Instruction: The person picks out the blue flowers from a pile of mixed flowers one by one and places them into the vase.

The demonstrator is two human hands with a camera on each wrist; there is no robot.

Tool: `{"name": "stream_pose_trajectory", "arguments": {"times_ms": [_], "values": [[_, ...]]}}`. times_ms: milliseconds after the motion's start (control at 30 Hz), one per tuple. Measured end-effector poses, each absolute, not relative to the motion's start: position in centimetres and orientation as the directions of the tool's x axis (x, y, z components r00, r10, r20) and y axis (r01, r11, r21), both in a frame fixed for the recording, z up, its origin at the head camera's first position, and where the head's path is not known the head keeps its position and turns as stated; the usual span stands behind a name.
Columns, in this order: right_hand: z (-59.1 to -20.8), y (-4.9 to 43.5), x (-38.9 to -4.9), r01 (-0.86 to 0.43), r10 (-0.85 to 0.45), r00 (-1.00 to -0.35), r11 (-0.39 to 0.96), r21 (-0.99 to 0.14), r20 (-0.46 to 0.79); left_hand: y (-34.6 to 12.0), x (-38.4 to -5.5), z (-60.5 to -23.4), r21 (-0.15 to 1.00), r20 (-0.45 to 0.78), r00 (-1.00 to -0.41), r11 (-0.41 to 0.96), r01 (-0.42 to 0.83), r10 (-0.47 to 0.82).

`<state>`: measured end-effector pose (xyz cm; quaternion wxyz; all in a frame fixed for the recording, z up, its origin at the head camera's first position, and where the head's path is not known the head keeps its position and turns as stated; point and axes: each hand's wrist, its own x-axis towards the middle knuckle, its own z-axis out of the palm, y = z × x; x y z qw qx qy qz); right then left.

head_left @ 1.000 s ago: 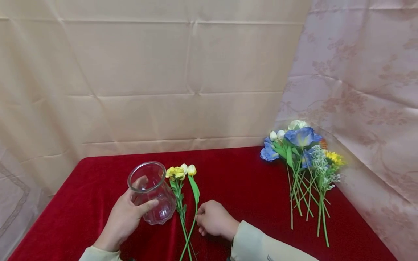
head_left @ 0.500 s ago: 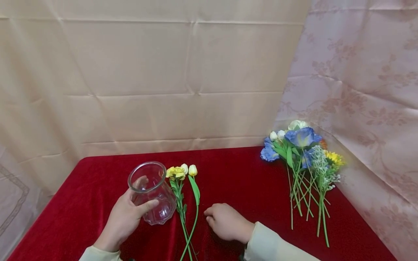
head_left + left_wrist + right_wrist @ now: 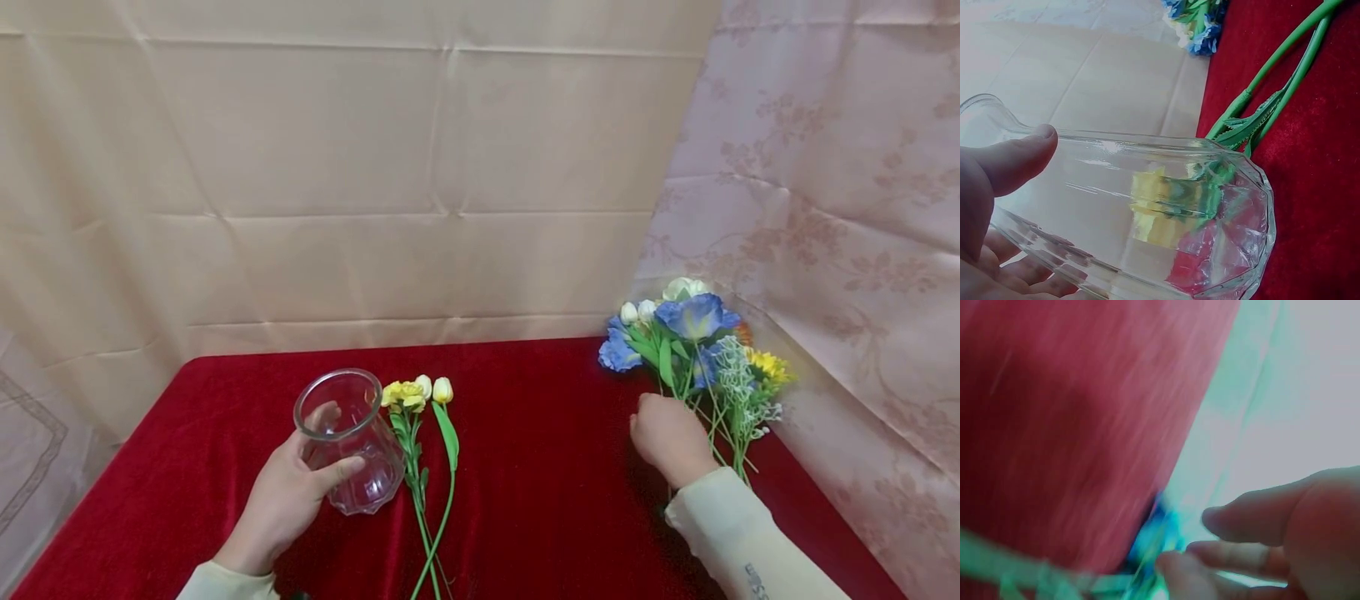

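Observation:
My left hand [image 3: 283, 500] grips a clear glass vase [image 3: 366, 473] around its side, thumb on the near face. The vase tilts and has nothing in it. Beside it lie a yellow flower [image 3: 402, 394] and pale yellow-white tulips [image 3: 442, 390], their stems crossing. In the left wrist view, a yellow bloom [image 3: 1150, 206] shows through the glass. At the right, my right hand [image 3: 670, 437] is over the stems of a flower pile with blue blooms [image 3: 692, 317]. Its thumb and fingers stand apart in the blurred right wrist view, and no stem is seen between them.
White tulip buds [image 3: 637, 312], a white bloom [image 3: 684, 288], a yellow sunflower [image 3: 768, 365] and pale green sprigs [image 3: 733, 367] lie in the same pile. The red cloth-covered table [image 3: 540, 467] meets a beige curtain [image 3: 450, 267] behind and a patterned pink one [image 3: 840, 208] at right.
My right hand has left the spot beside the tulip stem and moved right and away to the flower pile. My left hand and the vase have stayed in place.

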<state>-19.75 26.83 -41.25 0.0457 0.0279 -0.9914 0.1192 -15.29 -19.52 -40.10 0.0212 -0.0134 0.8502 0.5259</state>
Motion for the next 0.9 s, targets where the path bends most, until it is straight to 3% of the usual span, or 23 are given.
{"name": "stream_pose_trajectory", "arguments": {"times_ms": [167,300,567,900], "values": [[-41.2,30.3,-19.5,0.089,0.069,-0.994,0.958,-0.272,-0.082,-19.6,-15.3,-40.1,0.889,-0.051,-0.999,0.456,-0.048,-0.005],[-41.9,31.7,-19.6,0.104,0.060,-0.985,0.955,-0.276,-0.162,-19.6,-15.2,-40.0,0.886,-0.060,-0.998,0.460,-0.056,-0.006],[-41.9,32.8,-20.1,0.028,-0.003,-0.997,0.918,-0.395,-0.080,-19.5,-15.4,-40.0,0.882,-0.059,-0.998,0.468,-0.058,-0.012],[-40.4,32.0,-20.2,0.094,0.129,-0.991,0.814,-0.573,0.020,-19.3,-15.3,-39.8,0.879,-0.070,-0.997,0.472,-0.074,-0.027]]}}
